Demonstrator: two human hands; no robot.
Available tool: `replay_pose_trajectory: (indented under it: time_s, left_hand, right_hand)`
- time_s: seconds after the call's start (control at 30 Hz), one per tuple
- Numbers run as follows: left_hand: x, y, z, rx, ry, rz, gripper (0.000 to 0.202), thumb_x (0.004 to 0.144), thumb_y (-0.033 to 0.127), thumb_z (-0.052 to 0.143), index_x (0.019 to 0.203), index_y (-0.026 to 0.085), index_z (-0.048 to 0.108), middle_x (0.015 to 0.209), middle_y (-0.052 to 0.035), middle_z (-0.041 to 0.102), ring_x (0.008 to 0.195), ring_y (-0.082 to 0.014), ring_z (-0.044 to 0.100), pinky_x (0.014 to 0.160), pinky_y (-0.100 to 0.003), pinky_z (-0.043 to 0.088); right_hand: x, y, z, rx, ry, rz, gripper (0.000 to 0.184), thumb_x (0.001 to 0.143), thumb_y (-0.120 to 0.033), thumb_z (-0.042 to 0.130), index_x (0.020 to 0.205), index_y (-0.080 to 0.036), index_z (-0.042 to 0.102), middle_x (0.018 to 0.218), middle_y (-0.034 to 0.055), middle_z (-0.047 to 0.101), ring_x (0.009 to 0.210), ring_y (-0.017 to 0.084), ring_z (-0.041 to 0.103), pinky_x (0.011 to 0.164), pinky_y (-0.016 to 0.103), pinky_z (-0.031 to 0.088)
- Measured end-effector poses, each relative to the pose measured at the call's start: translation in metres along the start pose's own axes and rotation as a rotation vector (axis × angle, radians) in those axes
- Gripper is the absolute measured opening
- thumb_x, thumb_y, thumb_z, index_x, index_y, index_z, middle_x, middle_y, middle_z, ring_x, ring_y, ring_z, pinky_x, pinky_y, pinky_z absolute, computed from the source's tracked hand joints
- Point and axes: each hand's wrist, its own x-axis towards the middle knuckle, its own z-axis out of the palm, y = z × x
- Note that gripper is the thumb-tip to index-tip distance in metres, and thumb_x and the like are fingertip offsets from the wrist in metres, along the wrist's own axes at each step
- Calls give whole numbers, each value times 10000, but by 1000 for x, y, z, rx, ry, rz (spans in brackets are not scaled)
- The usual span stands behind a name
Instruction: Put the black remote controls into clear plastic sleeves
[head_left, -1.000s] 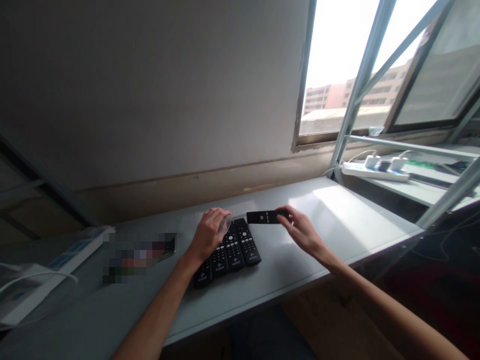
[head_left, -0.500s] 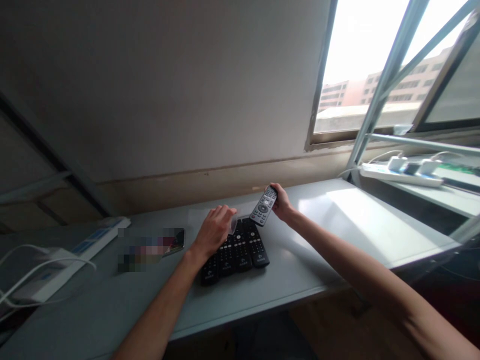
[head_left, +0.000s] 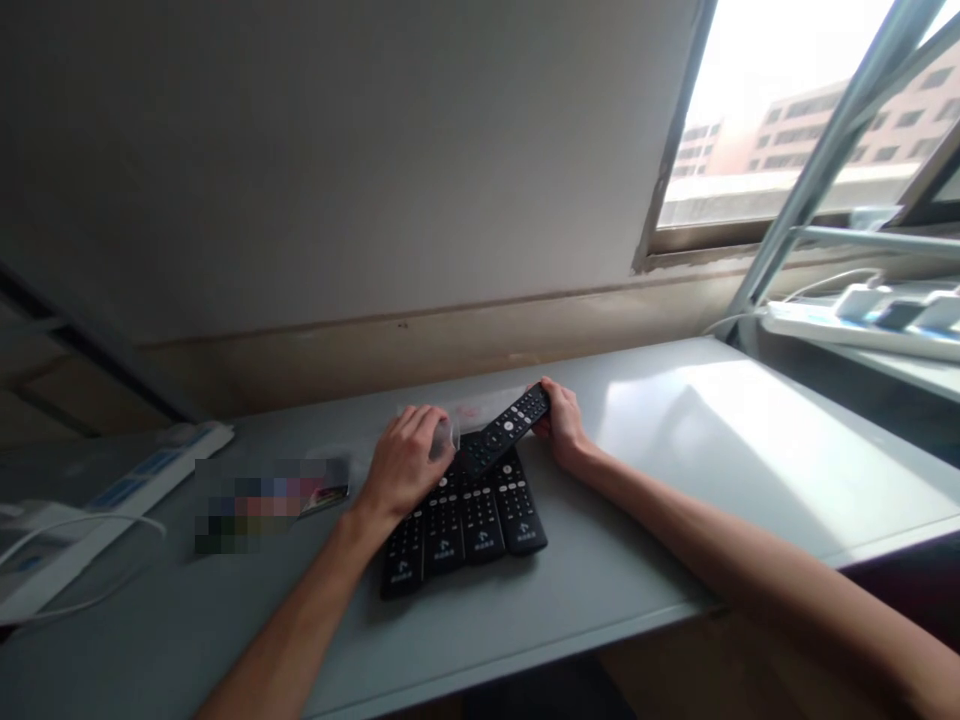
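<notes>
The right hand (head_left: 562,425) has its grip clamped on the far end of a remote (head_left: 508,428), tilted over four remotes (head_left: 481,528) side by side on the counter (head_left: 600,585); the left hand (head_left: 405,455) grips clear plastic (head_left: 452,432)

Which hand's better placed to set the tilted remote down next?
Right, probably: the right hand grips the tilted remote by one end, while the left hand holds clear plastic.
</notes>
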Motion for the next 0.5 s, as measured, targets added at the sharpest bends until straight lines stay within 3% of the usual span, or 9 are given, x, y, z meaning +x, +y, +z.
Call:
replay_pose_trajectory:
  time_s: [0.13, 0.23, 0.37, 0.5]
  left_hand:
    - [-1, 3, 1, -21, -34, -12, 51, 933, 183, 575, 947, 231, 566, 972, -62, 675, 957, -283, 601, 848, -416, 490]
    - [-1, 4, 0, -31, -55, 20, 84, 953, 197, 568, 1022, 227, 606, 1016, -61, 697, 1000, -287, 591, 887, -425, 485]
    - [-1, 3, 0, -52, -92, 28, 99, 973, 241, 586, 1055, 218, 636, 1033, -65, 706, 1029, -296, 585, 918, -439, 477]
    - [-1, 4, -1, -70, -90, 12, 133, 969, 235, 586, 1081, 207, 650, 1063, -74, 705, 1052, -303, 576, 928, -436, 477]
  right_hand:
    - [-3, -3, 0, -52, 69, -54, 351, 895, -539, 557, 753, -218, 556, 551, -67, 378, 450, 89, 337, 385, 208, 267]
    - [-7, -9, -1, -71, 132, -104, 334, 911, -521, 527, 798, -213, 594, 609, -47, 429, 486, 93, 373, 414, 209, 302]
    - [-9, -12, -1, -103, 121, -179, 323, 931, -496, 496, 815, -217, 609, 606, -51, 415, 482, 97, 369, 407, 218, 291]
    - [-8, -12, 0, -107, 142, -154, 265, 924, -425, 486, 776, -220, 566, 550, -72, 376, 441, 88, 336, 395, 223, 267]
